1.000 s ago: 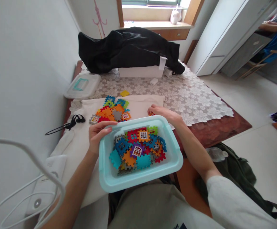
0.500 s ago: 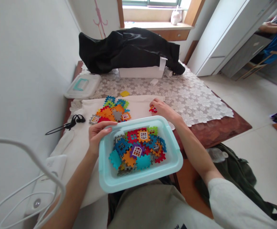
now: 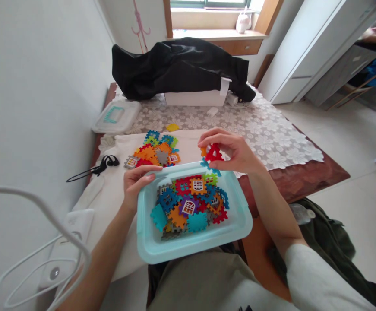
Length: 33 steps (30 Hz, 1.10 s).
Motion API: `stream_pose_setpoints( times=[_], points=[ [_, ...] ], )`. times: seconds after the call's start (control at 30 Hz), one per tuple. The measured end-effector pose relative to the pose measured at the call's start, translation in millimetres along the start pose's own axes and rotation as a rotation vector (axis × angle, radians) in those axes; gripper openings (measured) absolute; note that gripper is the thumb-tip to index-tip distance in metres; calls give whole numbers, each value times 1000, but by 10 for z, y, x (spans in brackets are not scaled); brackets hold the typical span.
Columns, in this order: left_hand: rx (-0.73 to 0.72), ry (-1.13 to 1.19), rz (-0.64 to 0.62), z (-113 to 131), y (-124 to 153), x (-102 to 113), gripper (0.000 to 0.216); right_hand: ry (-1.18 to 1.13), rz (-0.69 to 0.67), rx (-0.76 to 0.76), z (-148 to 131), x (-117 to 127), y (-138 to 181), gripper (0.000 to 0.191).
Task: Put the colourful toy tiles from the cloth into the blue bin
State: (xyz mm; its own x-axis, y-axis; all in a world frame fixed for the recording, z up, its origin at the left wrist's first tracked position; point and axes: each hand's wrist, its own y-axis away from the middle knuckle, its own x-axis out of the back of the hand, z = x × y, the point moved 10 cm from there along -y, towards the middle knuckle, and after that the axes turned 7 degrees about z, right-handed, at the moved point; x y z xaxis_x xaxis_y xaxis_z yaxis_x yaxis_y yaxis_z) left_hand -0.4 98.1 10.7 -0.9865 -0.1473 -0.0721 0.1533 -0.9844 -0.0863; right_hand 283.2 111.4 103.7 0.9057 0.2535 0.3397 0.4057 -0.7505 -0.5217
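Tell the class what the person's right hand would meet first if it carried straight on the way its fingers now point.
Leftward from the right hand, which pinches a red piece, the first thing is probably the heap of colourful interlocking pieces. The hand is raised, so it might pass above them.

Right hand point(image 3: 231, 152) pinches a red plastic waffle block point(image 3: 214, 153) above the tray, orange and blue pieces against it. Left hand point(image 3: 138, 186) grips the rim of a pale turquoise plastic tray point(image 3: 194, 249) holding multicoloured interlocking plastic blocks point(image 3: 188, 207). A second pile of blocks point(image 3: 155, 153) lies on a white cloth point(image 3: 188, 141) just beyond.
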Motion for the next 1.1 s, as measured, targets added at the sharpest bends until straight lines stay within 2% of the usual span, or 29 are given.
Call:
stream_pose_setpoints(
  times=[0.13,0.27,0.33,0.4,0.57,0.63,0.7,0.77,0.83,0.9,0.97,1.1],
  points=[
    [5,-4,7,-10,-5,8,19,-102,-361,35,-226,-398,47,40],
    [-2,-28,15,3,-5,12,19,-145,-439,-4,-168,-476,72,52],
    [-2,-33,21,8,-3,15,19,-278,-402,-20,-102,-416,96,64],
    [1,-28,24,8,-3,16,20,-421,-272,-36,31,-267,93,69],
    [-8,-11,28,1,-8,38,19,-438,246,-119,663,202,50,51],
    [-14,-11,11,-5,-10,42,19,-518,318,-144,867,194,36,47],
    [-17,-18,-11,-11,-10,40,20,-639,265,-152,982,35,18,43],
    [-14,-30,-24,-15,-12,40,20,-723,129,-170,1018,-211,29,42],
    [-5,-38,-23,-15,-16,46,20,-775,-20,-197,1006,-454,81,47],
    [3,-44,-28,-12,-20,42,20,-821,-113,-242,998,-624,148,54],
    [-8,-62,-32,0,-23,35,20,-869,-100,-308,1040,-697,195,56],
    [-67,-100,51,27,-30,109,26,-864,39,-526,1275,-790,273,46]
  ],
)
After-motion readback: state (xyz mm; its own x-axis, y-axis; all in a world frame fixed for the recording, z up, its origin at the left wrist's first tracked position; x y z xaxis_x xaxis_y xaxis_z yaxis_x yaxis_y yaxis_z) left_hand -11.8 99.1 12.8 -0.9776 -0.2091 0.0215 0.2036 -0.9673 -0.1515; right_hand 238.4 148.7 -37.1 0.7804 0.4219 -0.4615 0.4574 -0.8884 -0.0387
